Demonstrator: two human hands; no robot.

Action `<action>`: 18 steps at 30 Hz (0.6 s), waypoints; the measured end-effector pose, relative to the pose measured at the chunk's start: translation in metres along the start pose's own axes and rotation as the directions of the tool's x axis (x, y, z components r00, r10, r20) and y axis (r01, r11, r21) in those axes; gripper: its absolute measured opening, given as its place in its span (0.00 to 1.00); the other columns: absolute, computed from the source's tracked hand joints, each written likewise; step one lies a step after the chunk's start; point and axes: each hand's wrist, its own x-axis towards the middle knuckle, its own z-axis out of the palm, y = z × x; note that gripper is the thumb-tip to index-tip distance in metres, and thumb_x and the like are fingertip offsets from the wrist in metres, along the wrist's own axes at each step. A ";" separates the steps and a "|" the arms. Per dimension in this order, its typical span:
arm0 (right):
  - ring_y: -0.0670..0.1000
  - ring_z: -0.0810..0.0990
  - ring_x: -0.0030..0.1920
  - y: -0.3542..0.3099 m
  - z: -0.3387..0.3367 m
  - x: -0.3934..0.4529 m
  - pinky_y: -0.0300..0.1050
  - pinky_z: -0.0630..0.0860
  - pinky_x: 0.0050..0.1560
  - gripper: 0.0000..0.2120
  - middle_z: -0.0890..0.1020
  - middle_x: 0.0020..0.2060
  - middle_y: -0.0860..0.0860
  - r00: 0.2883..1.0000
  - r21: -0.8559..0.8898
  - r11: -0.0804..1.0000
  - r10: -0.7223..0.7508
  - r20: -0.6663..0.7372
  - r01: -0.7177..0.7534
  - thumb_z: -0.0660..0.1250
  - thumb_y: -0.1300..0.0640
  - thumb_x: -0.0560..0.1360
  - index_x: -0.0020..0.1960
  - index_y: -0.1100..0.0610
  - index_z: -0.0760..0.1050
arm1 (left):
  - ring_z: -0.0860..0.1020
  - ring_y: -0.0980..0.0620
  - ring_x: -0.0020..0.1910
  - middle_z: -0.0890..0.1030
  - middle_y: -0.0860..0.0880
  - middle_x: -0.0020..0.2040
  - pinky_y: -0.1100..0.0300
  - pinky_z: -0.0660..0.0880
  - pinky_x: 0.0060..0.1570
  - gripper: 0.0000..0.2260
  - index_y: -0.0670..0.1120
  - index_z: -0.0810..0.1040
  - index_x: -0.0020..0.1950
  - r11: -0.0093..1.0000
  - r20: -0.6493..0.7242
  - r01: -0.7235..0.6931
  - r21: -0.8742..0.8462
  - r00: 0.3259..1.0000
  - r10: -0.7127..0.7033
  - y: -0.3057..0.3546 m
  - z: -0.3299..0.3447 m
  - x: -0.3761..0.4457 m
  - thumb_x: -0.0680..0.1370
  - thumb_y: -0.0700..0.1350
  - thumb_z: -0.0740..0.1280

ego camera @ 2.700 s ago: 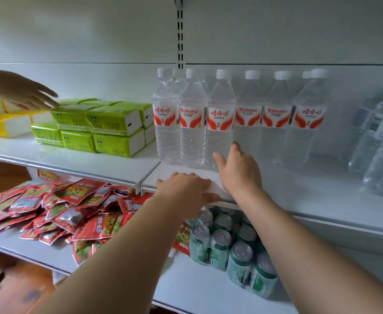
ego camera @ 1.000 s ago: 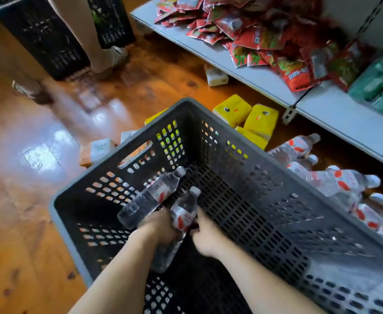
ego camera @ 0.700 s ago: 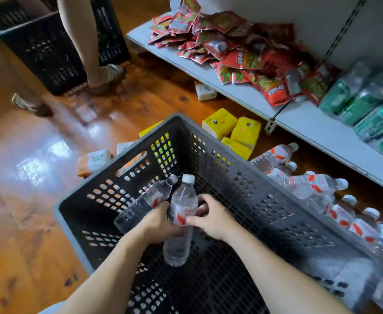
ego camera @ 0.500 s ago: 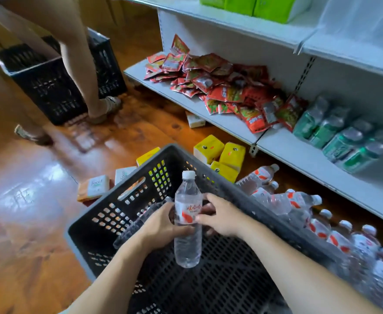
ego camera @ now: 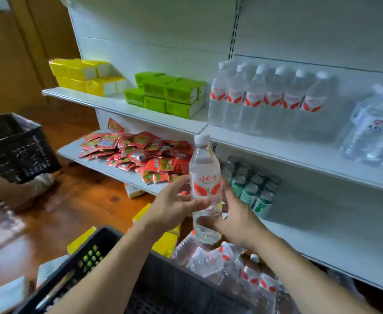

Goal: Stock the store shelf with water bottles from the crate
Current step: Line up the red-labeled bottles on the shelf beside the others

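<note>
at far left a black crate (ego camera: 16,146) sits on the wooden floor (ego camera: 77,200), with another person's hand (ego camera: 35,185) low beside it, too blurred to read. on the upper shelf (ego camera: 276,146) yellow packs (ego camera: 84,77) come first, then green packs (ego camera: 168,94), then a row of red-labelled water bottles (ego camera: 265,103) standing upright. below, red snack packets (ego camera: 136,152) lie heaped on the lower shelf (ego camera: 322,234). the left hand (ego camera: 172,206) wraps its fingers around the middle of an upright water bottle (ego camera: 205,189), held up in front of the shelves above the grey crate (ego camera: 168,282). the right hand (ego camera: 233,217) clasps the bottle's lower part, thumb across the front. green cans (ego camera: 251,189) stand right of it, and more bottles (ego camera: 220,261) lie on the floor.
</note>
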 end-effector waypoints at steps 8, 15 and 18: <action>0.45 0.81 0.58 0.024 -0.108 0.026 0.54 0.80 0.57 0.50 0.79 0.62 0.40 0.888 -0.041 0.992 -0.127 -0.442 0.121 0.77 0.41 0.67 0.78 0.36 0.48 | 0.83 0.54 0.57 0.84 0.53 0.57 0.49 0.78 0.60 0.21 0.55 0.75 0.69 0.962 0.180 -0.218 0.162 0.965 0.188 0.064 0.084 0.103 0.77 0.57 0.71; 0.52 0.79 0.62 0.058 -0.186 0.094 0.50 0.76 0.62 0.52 0.77 0.68 0.47 0.772 -0.175 0.984 -0.145 -0.619 0.045 0.76 0.44 0.70 0.79 0.40 0.42 | 0.65 0.44 0.75 0.63 0.47 0.78 0.52 0.63 0.73 0.23 0.53 0.58 0.80 0.611 0.144 -0.133 0.780 0.989 0.031 0.053 0.120 0.188 0.85 0.53 0.56; 0.53 0.76 0.66 0.076 -0.199 0.129 0.47 0.74 0.62 0.52 0.71 0.72 0.47 0.755 -0.180 0.983 -0.142 -0.641 0.033 0.75 0.45 0.72 0.80 0.42 0.39 | 0.52 0.39 0.80 0.51 0.48 0.82 0.40 0.54 0.77 0.26 0.59 0.48 0.81 0.343 0.157 -0.109 0.933 0.981 -0.113 0.033 0.127 0.220 0.84 0.58 0.52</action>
